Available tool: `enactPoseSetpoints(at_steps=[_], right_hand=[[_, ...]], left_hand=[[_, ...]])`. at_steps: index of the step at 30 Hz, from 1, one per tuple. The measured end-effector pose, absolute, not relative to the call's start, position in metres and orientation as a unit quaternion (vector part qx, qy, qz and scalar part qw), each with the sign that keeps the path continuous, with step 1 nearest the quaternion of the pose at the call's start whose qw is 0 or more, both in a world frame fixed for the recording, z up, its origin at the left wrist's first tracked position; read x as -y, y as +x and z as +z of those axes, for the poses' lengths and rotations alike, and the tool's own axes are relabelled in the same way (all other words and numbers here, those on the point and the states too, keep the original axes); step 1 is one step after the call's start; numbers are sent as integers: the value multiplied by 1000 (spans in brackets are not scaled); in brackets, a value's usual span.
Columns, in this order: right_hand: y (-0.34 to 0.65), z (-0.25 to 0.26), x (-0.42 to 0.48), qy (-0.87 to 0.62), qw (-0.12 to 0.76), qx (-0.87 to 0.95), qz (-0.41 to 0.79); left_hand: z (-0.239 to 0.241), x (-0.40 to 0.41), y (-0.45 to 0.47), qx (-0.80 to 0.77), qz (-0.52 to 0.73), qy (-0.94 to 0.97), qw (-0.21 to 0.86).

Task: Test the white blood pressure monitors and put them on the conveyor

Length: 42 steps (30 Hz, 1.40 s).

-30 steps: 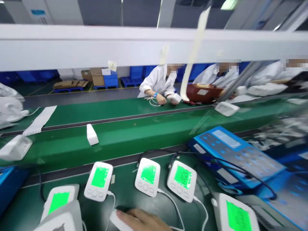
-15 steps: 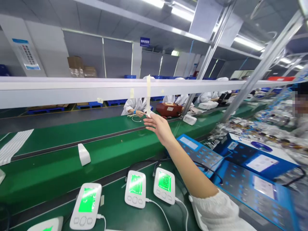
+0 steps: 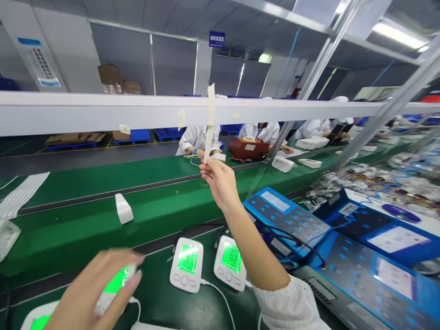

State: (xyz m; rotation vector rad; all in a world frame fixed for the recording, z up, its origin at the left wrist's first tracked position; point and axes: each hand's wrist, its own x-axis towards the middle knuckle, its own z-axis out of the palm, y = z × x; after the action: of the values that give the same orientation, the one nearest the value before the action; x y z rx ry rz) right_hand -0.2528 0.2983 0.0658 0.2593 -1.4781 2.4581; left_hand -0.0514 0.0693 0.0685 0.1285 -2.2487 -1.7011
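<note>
My right hand [image 3: 219,181] is raised above the green conveyor belt [image 3: 68,229] and pinches the lower end of a pale paper strip [image 3: 209,120] that hangs from the white overhead rail [image 3: 103,112]. My left hand [image 3: 92,293], blurred, reaches over a white monitor with a lit green screen [image 3: 115,286] at the lower left, fingers spread, holding nothing. Two more white monitors with green screens [image 3: 187,265] [image 3: 230,263] stand side by side in front of me, with white cables trailing from them.
A blue control unit [image 3: 287,215] with black cables and other blue equipment [image 3: 378,229] fill the right side. A small white part [image 3: 123,208] rides on the belt. People in white coats [image 3: 197,140] work across the belt beside a dark red box [image 3: 249,147].
My right hand went from the table up to the hanging strip and has closed its fingers on it. My left hand has come into view over the left monitor. The view tilted up.
</note>
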Motion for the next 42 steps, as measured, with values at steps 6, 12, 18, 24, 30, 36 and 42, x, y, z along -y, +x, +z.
enactPoseSetpoints(at_steps=[6, 12, 18, 24, 30, 36, 42], right_hand=[[-252, 67, -286, 89, 141, 468, 868], [-263, 61, -278, 76, 186, 412, 889], [-274, 51, -274, 92, 209, 398, 888], [-289, 46, -269, 81, 218, 347, 909], [-287, 33, -252, 25, 115, 339, 933], [-224, 2, -236, 37, 173, 480, 859], [-148, -19, -196, 248, 124, 639, 718]], left_hand=[[139, -140, -214, 855, -448, -191, 178], [139, -181, -270, 861, -431, -214, 164], [129, -180, -275, 843, -456, -245, 145], [123, -189, -274, 823, -491, -243, 151], [111, -198, -281, 770, -599, -201, 81], [75, -142, -242, 756, -652, -15, -43], [42, -50, -111, 727, -683, 58, 49]])
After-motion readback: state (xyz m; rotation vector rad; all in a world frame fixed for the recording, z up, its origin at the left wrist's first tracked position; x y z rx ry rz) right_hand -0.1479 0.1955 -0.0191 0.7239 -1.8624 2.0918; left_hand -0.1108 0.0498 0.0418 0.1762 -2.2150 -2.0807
